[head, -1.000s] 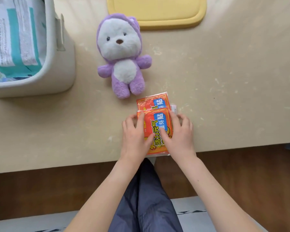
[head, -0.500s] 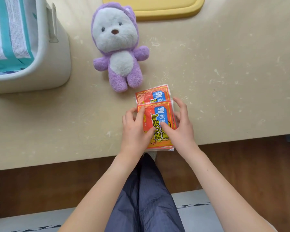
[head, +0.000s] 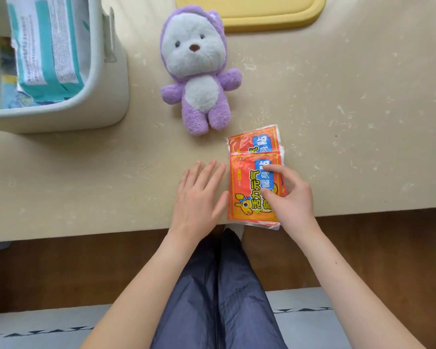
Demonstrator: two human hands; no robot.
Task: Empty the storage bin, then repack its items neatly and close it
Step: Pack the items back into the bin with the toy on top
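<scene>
Scuffed beige table (head: 350,117) above brown wood floor (head: 363,248)

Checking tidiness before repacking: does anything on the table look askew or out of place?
The near orange packet overhangs the table edge, and the one beneath sticks out, not squared. Otherwise nothing stands out.
</scene>
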